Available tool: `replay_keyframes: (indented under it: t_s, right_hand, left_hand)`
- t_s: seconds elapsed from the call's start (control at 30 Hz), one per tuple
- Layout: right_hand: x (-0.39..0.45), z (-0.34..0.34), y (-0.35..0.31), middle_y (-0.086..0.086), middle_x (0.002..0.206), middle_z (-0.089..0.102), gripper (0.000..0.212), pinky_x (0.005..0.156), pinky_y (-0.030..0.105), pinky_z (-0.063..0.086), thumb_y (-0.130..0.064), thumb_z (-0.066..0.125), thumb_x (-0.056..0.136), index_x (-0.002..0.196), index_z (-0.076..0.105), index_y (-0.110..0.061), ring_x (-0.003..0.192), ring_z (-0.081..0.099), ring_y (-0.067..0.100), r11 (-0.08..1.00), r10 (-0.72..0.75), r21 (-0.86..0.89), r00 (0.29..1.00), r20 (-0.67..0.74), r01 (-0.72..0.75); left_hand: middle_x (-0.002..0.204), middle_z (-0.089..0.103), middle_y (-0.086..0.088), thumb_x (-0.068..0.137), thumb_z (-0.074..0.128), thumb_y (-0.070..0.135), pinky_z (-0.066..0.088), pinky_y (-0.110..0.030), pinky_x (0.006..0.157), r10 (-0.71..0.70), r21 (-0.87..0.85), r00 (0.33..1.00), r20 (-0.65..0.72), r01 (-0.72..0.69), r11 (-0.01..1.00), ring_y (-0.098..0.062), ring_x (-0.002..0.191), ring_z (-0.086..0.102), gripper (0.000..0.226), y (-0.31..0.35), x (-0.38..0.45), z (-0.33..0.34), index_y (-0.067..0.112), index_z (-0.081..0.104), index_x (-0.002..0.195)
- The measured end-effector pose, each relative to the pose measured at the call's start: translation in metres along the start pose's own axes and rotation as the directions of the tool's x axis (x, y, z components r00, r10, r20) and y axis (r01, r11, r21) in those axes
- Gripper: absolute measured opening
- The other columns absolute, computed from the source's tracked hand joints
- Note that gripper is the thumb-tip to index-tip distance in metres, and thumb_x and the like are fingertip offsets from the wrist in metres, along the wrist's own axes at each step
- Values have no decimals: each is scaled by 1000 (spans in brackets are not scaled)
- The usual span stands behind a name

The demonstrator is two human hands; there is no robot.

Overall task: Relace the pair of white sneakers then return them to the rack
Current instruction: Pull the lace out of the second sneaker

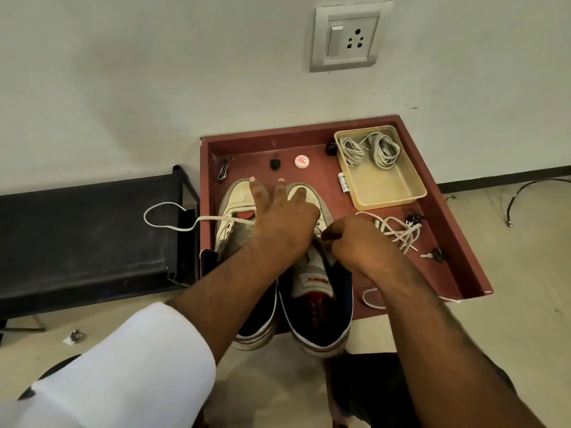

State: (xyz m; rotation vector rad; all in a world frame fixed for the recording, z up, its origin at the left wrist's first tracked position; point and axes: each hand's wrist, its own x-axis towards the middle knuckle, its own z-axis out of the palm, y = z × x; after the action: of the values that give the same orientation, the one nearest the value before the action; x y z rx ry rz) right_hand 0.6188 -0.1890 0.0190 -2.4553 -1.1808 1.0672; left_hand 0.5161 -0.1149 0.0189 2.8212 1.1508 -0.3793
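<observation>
Pair white sneakers (318, 291), scuffed, navy-lined, side by side on red tray (445, 211). Left hand (278, 223) flat, fingers spread over toes. Right hand (355, 242) pinching lace (173, 217) at eyelets.

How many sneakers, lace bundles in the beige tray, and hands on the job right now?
Sneakers: 2, the left sneaker and the right sneaker
Coiled lace bundles in the beige tray: 2
Hands: 2, the left hand and the right hand
Total: 6

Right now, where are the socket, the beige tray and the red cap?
socket (346, 37): head view, middle of its plate.
beige tray (390, 187): head view, bare floor.
red cap (301, 161): head view, its top.
</observation>
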Motion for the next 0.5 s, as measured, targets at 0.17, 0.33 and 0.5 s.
replay_keyframes:
  t_s: [0.17, 0.33, 0.5]
  right_hand:
    - [0, -7, 6, 11, 94, 73, 28, 69, 30, 57, -4, 55, 90, 107, 74, -15, 82, 69, 24, 998, -16, 65, 999, 46, 13]
    - [4, -12, 14, 4, 114, 70, 37, 61, 15, 47, 0, 54, 93, 120, 69, -20, 76, 60, 8, 985, -44, 169, 992, 121, 23]
    - [5, -13, 14, 3, 116, 70, 39, 79, 24, 50, 0, 53, 92, 122, 68, -20, 95, 62, 15, 986, -57, 165, 989, 138, 34]
  left_hand:
    - [146, 47, 0, 93, 59, 24, -5, -75, 106, -20, -37, 1000, 23, 21, 999, -38, 148, 17, 22, -4, 3, 4, 29, 68, 113]
    - [144, 46, 8, 87, 67, 34, -8, -74, 107, -216, -263, 976, -24, 202, 943, -31, 148, 19, 9, -18, -10, 7, 31, 70, 95]
    - [163, 14, 3, 90, 64, 40, -7, -73, 107, -160, -295, 987, 9, 155, 943, -34, 151, -1, 31, -17, -11, 7, 40, 57, 120]
